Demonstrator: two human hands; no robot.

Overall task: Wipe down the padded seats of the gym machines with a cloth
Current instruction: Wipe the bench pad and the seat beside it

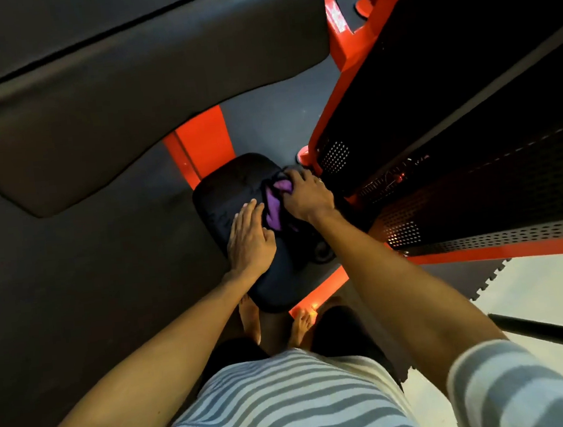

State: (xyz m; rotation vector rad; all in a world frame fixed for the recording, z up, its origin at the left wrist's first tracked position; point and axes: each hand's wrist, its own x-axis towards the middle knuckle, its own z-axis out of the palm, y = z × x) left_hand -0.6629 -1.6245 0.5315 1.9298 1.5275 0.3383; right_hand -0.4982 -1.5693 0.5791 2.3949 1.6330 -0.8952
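Note:
A small black padded seat (232, 180) of a red-framed gym machine sits low in the middle of the view. On its right half lies a purple cloth (277, 201), bunched up. My right hand (307, 195) is closed on the cloth and presses it against the seat near the far right edge. Flat on the seat's left near part rests my left hand (250, 238), fingers together and extended, its fingertips just beside the cloth. Part of the cloth is hidden under my right hand.
A large black back pad (118, 101) looms close at upper left. The red frame (202, 141) runs under the seat. A perforated black weight-stack guard (475, 174) with a red edge stands immediately right of my right hand. My bare feet (277, 324) stand on dark rubber flooring below.

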